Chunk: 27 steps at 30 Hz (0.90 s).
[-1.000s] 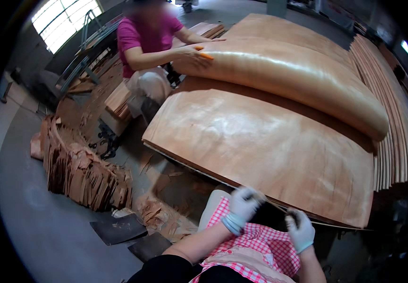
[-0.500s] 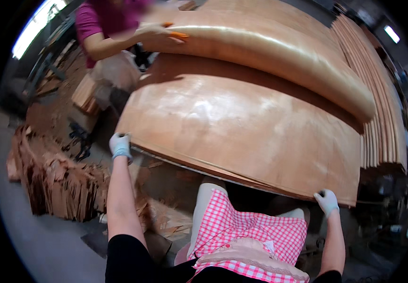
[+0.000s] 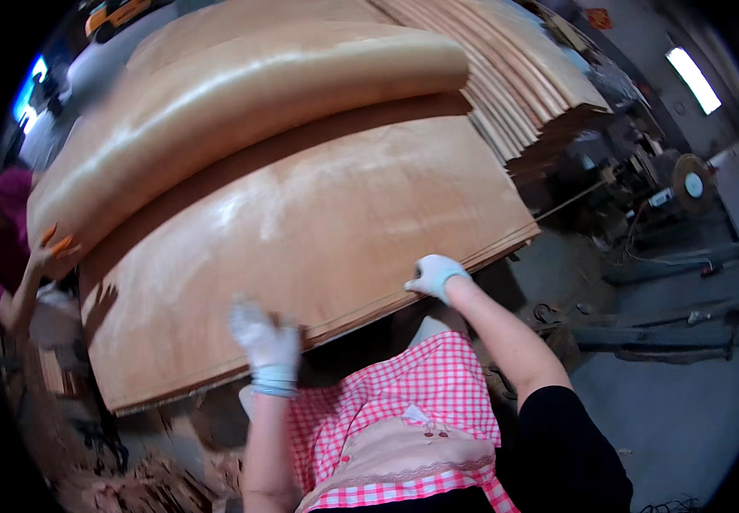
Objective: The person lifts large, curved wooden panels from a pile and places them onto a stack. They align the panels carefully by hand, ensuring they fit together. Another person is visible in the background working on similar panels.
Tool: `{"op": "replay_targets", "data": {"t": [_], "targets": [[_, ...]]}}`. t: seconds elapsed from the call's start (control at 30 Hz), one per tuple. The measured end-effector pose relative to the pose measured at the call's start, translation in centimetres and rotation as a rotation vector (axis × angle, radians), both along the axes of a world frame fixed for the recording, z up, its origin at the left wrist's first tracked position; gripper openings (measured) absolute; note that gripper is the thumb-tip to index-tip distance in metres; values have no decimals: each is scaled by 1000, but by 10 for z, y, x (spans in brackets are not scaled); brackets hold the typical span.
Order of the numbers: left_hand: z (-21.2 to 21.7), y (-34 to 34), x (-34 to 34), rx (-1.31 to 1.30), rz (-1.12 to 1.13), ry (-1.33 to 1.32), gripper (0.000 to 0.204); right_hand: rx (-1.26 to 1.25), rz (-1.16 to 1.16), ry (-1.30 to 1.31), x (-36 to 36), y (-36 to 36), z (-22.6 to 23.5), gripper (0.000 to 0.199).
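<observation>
At the far left a co-worker's hand (image 3: 53, 248), in an orange-fingered glove, presses against the end of a rolled-over sheet of thin wood (image 3: 241, 111) — the sheet curls back on itself into a long, pale tube, and the hand seems placed there to keep that end from flopping down. Only the forearm and a bit of magenta sleeve (image 3: 6, 231) show beside it.

Below the roll lies the flat top sheet (image 3: 301, 239) of a stack of thin wood, its near edge running slantwise across the middle of the view. The person's left hand (image 3: 267, 342), in a whitish glove, sits on that near edge; it is blurred, so I cannot tell whether the fingers are curled over the sheet or only resting on it. Further right the right hand (image 3: 433, 275), gloved alike, is closed over the same edge near the corner, fingers on top (the thumb is hidden underneath). The two hands are set well apart along the edge, which would spread the load on something so wide and limp.

A pink checked apron (image 3: 403, 410) fills the lower middle. Right of the stack, more sheets (image 3: 523, 77) fan out in a stepped pile, and beyond them stands dark machinery (image 3: 686, 188) on a grey floor (image 3: 686, 402).
</observation>
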<state>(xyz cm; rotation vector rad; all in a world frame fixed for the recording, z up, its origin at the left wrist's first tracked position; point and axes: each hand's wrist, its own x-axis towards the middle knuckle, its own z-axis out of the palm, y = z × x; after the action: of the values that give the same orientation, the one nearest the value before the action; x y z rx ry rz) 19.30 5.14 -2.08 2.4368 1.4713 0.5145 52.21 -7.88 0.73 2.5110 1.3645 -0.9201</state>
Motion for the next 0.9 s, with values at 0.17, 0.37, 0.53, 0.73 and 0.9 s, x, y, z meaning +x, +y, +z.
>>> {"op": "replay_targets", "data": {"t": [0.17, 0.37, 0.53, 0.73, 0.9], "targets": [[0, -54, 118, -102, -248, 148, 93, 32, -23, 58, -11, 5, 15, 44], [-2, -52, 121, -145, -195, 94, 101, 164, -102, 168, 84, -54, 14, 35], [-5, -52, 118, -143, -196, 134, 101, 139, -192, -68, 246, -139, 22, 30], [1, -55, 114, -147, -192, 144, 101, 242, -560, -12, 300, -169, -22, 33], [-5, -60, 127, -149, -180, 46, 91, 812, -1267, -406, 285, -215, -74, 38]]}}
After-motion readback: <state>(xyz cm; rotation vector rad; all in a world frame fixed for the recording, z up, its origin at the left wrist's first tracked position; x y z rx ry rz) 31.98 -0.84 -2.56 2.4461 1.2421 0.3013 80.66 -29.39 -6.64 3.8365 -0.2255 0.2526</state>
